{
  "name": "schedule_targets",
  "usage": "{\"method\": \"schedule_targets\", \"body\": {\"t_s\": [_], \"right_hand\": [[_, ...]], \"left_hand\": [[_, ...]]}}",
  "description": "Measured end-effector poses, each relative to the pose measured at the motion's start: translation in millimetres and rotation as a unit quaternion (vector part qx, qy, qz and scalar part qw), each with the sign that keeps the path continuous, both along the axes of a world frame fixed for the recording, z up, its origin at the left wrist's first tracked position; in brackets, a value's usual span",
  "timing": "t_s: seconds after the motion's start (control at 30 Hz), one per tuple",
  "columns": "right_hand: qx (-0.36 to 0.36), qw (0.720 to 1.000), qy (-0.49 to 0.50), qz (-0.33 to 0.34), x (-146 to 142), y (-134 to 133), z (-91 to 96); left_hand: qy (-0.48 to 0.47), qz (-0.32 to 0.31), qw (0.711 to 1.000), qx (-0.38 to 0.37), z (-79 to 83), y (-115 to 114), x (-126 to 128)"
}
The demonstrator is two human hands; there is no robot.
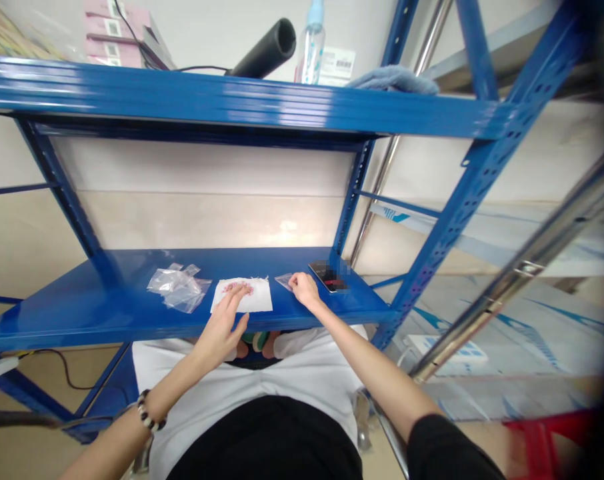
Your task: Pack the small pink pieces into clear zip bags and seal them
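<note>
Okay, left to right on the blue steel shelf: crumpled clear plastic bags lie well left of the hands, just beside the white paper sheet with its pink print. Left hand, beaded bracelet on the wrist, is open, fingers spread and pressing on the sheet, not gripping it. Right hand is curled, fingertips on a small clear plastic bag; can't tell if it's pinched. Phone sits just right of that hand.
</note>
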State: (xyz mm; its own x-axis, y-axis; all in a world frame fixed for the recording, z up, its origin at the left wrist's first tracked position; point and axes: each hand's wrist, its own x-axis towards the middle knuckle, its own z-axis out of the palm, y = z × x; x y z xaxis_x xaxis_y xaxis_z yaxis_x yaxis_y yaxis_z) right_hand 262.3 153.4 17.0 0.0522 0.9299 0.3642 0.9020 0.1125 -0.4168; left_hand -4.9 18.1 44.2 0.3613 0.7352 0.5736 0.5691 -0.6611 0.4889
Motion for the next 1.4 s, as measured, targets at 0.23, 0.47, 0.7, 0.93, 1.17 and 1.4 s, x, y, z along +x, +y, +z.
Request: {"method": "schedule_targets", "body": {"t_s": [0.23,0.47,0.7,0.93,1.17,1.4], "right_hand": [[-0.030,0.999,-0.020,-0.016,2,0,3.2],[0.012,0.999,-0.026,0.028,-9,-32,18.2],[0.165,0.954,0.049,0.247,-45,-145,15.8],[0.133,0.933,0.064,0.328,-55,-161,5.1],[0.100,0.928,0.042,0.357,-52,-153,-7.9],[0.067,0.925,0.093,0.362,-53,-148,-14.8]], "left_hand": [[-0.016,-0.065,0.993,-0.095,-28.6,-43,16],[-0.153,-0.098,0.960,-0.214,-40.7,-42,21],[-0.397,-0.024,0.862,-0.313,-34.2,-24,10],[-0.361,-0.132,0.796,-0.468,-45.9,-19,7],[-0.347,-0.085,0.816,-0.454,-49.6,-19,-3],[-0.313,-0.084,0.829,-0.456,-50.5,-21,0]]}}
